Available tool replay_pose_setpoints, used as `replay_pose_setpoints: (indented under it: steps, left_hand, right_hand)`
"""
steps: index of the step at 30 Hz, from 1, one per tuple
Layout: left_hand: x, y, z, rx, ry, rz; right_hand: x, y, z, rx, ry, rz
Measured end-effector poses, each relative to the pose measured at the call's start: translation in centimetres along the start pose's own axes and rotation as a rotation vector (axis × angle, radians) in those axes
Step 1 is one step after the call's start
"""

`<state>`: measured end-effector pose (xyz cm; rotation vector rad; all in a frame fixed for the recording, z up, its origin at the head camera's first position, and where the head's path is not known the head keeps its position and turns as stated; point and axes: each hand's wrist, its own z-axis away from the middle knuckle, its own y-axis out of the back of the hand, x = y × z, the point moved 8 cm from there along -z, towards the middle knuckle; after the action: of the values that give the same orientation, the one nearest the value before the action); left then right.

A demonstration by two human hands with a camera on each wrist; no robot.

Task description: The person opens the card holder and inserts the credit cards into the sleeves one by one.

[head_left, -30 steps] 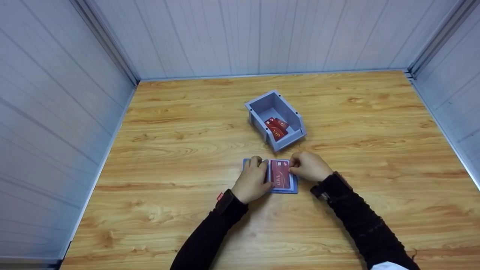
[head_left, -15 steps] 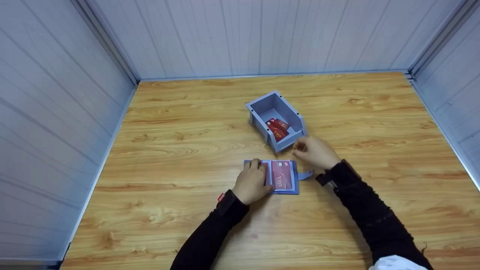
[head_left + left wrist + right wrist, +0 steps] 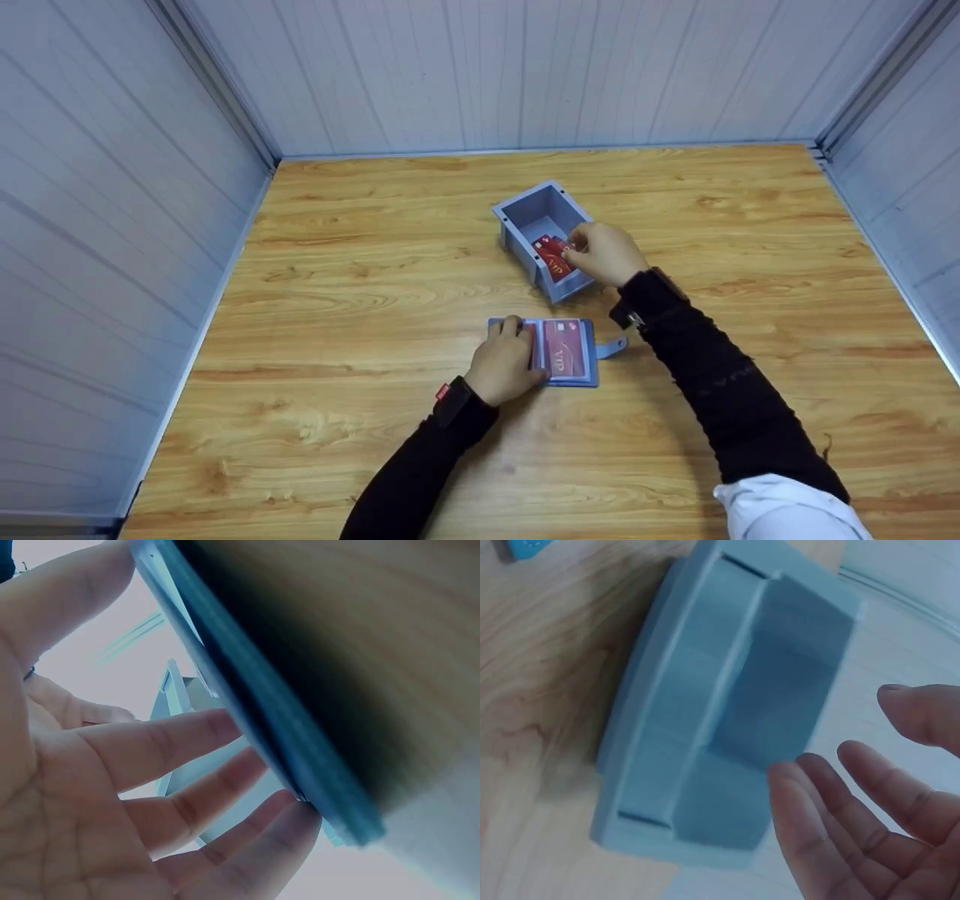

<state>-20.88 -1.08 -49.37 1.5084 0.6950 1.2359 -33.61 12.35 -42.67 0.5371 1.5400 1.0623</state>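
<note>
A blue card holder (image 3: 590,376) lies spread on the table, a red VIP card (image 3: 564,351) in its right-hand pocket and another red card partly covered on its left half. My left hand (image 3: 501,365) rests over that left half; in the left wrist view its fingertips touch the edge of the holder (image 3: 262,705). My right hand (image 3: 611,256) reaches over the front of the grey bin (image 3: 573,286), fingertips at the red VIP cards (image 3: 551,259) inside. In the right wrist view, the right hand's fingers (image 3: 795,802) are spread beside the bin, holding nothing visible.
A small strap with a snap (image 3: 613,347) sticks out from the holder's right side onto the wooden table (image 3: 337,300). White panel walls (image 3: 487,75) enclose the table at the back and both sides.
My right hand has left the holder's right edge and moved up and away to the cards in the bin, leaving the strap uncovered. The left hand has stayed on the holder.
</note>
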Motion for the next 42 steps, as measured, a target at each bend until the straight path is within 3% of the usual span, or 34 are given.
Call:
replay_pose_setpoints:
  steps: [7,13,25,42]
  left_hand:
    - [-0.1,0.0,0.0,0.007,-0.002,-0.005]
    - [0.0,0.0,0.1,0.024,-0.005,-0.015]
    - [0.1,0.0,0.1,0.031,-0.021,-0.007]
    - [0.2,0.2,0.1,0.064,-0.027,-0.011]
  right_hand:
    - [0.7,-2.6,-2.4,-0.017,-0.046,0.126]
    - [1.5,-4.4,-3.4,-0.041,-0.134,0.215]
    - [1.3,-5.4,-3.8,-0.038,-0.156,0.295]
    - [1.6,-5.5,-4.1,-0.092,-0.191,0.236]
